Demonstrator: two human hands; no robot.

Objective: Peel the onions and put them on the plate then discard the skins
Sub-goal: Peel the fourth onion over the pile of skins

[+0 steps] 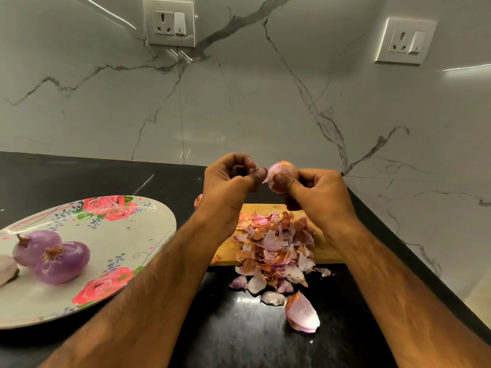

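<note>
- Peeling in progress: we hold a small round pink-purple onion (pixel 282 170) up above the counter, in front of the marble wall. It is partly stripped, with papery orange skin clinging to its upper side.
- Our right hand (pixel 317 193) wraps the bulb, its fingers (pixel 281 181) curled tight round it and the thumb on the near face. We judge this grip stops it turning against the pull.
- Our left hand (pixel 233 179) sits just beside it, fingers curled in and thumb tip pressed to forefinger at the onion's left edge. They look clamped on a pale flap of skin (pixel 267 178), though most of the flap is hidden.
- Both hands hang over the rectangular wooden cutting board (pixel 327 251), likely so scraps drop onto the heap of orange and purple onion skins (pixel 276 248) below.
- That heap spills off the board's near edge onto the glossy black counter (pixel 239 341).
- One large curved skin piece (pixel 303 314) lies nearest us.
- The white oval plate with pink rose print (pixel 148 221) lies to the left, well apart from the heap, which keeps peeled from waste.
- On it are two peeled purple onions (pixel 62 261) side by side, plus a paler one cut off by the frame edge.
- Our reading: this onion is mid-peel and goes to the plate next; the skins are not yet discarded.
</note>
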